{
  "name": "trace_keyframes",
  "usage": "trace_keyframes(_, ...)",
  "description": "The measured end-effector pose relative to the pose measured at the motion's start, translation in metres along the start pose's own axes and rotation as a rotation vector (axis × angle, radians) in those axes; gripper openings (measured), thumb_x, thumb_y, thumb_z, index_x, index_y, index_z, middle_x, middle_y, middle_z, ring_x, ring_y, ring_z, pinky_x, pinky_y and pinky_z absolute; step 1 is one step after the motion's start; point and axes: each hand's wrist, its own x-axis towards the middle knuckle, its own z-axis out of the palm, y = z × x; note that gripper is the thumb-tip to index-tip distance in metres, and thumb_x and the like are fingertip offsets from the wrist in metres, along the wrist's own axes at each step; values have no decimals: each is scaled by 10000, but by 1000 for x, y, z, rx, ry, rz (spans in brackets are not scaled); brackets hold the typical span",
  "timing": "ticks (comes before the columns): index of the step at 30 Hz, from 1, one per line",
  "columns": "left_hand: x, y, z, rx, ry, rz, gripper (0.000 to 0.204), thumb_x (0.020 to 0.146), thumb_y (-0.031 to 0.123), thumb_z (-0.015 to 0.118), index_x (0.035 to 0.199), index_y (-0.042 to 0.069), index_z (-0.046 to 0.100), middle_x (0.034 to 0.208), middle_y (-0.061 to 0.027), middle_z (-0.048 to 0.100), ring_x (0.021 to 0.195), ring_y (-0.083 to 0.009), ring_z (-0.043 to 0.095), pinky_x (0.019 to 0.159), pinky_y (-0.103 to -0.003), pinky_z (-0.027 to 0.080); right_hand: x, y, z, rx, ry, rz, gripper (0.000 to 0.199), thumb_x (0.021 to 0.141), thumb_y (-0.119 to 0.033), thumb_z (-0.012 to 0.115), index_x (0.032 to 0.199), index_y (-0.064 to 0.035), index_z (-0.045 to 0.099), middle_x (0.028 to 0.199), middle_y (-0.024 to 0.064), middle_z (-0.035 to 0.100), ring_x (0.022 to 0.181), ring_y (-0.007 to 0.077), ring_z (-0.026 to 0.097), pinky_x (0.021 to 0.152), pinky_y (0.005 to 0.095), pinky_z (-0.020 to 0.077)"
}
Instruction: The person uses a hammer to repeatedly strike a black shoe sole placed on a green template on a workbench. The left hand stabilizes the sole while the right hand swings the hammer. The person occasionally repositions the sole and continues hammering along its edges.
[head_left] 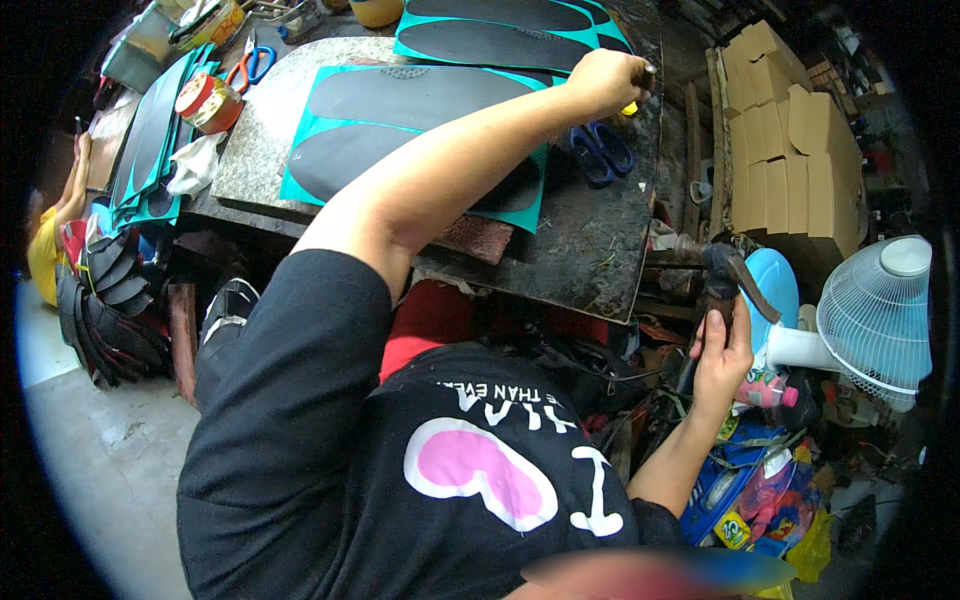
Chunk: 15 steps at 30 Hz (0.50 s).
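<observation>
Left hand [600,80] at the far bench [590,250] edge, fingers curled tight round a small tool handle [648,74]; right hand [722,355] lower, beside the bench, fingers wrapped round a dark hammer [735,272].

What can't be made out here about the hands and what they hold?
Head view only:
- Left hand: closed on a small object, mostly hidden by the fingers.
- Right hand: holds a dark tool; its lower part is covered by the palm.
- Bottom edge: a blurred patch hides what lies there.
</observation>
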Motion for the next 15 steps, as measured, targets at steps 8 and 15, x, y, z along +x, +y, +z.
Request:
trace_keyframes(8,1,-5,19,225,-25,-80,319,777,294,716,1084,205,706,877,-97,707,882,-317,679,785,-433,544,-10,14,-13,42,13,53,464,957,-184,625,1349,30,499,746,27,557,557,64,457,480,212,391)
trace_keyframes(15,-47,23,-62,-185,224,25,223,793,264,733,947,105,711,869,-108,709,819,-268,692,760,-356,528,13,-2,18,-29,-111,-31,475,957,-215,633,1344,27,501,706,10,545,534,64,442,472,222,385)
